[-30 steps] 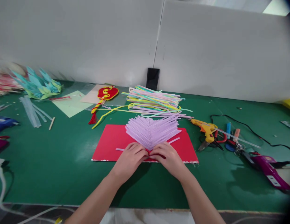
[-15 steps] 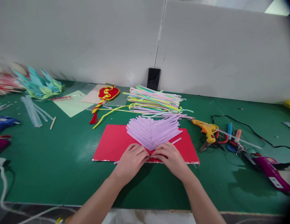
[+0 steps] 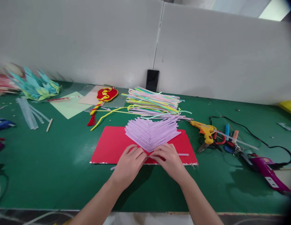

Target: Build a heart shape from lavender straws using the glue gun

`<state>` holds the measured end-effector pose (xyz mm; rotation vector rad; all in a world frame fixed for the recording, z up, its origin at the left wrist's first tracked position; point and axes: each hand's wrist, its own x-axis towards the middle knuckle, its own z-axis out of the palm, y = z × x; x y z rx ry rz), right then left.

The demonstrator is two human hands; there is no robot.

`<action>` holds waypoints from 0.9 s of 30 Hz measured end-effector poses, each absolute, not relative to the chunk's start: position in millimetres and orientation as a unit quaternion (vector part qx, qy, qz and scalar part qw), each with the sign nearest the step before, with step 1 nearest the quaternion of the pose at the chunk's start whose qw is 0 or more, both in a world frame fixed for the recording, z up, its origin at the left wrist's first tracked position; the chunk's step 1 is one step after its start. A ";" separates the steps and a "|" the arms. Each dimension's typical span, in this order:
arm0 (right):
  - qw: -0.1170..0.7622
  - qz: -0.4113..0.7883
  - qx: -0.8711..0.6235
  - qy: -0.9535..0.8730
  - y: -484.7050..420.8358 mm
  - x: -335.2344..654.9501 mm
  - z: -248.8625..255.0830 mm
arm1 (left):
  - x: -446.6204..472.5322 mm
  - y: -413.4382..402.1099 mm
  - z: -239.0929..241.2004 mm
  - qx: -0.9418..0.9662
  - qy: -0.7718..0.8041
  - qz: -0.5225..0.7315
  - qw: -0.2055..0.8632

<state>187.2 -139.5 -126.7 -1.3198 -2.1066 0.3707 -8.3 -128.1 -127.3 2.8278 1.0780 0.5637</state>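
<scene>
A heart [image 3: 151, 132] built of lilac straws lies glued on a red card [image 3: 105, 147] on the green table [image 3: 53, 162]. My left hand [image 3: 128, 165] and my right hand [image 3: 170, 161] rest side by side at the heart's lower tip, fingers curled. Together they press one loose lilac straw [image 3: 184, 154] across the card's near edge. One end of the straw sticks out right of my right hand, the other below my left hand. Its middle is hidden under my fingers.
A pile of pastel straws [image 3: 152, 101] lies behind the card, with a dark phone [image 3: 152, 80] against the wall. To the right lie a yellow glue gun [image 3: 205, 129], scissors [image 3: 213, 143] and a purple glue gun [image 3: 267, 172]. On the left are clear glue sticks [image 3: 28, 112] and a red tasselled ornament [image 3: 106, 93].
The loose straw has slid down from the heart's lower edge to the card's near edge under both hands, and its right end now points further right. The hands stayed together.
</scene>
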 end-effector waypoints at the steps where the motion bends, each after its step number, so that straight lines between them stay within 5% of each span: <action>1: 0.313 0.136 -0.500 -0.796 -139.6 186.8 -126.2 | -7.1 -129.3 -127.0 0.914 0.357 0.194 0.017; 11: 0.340 0.107 -0.506 -0.785 -138.4 182.3 -127.3 | -0.9 -132.2 -122.5 0.882 0.399 0.250 -0.022; 27: 0.316 0.036 -0.477 -0.819 -127.9 198.6 -114.2 | 1.7 -105.0 -98.4 0.931 0.325 0.161 -0.035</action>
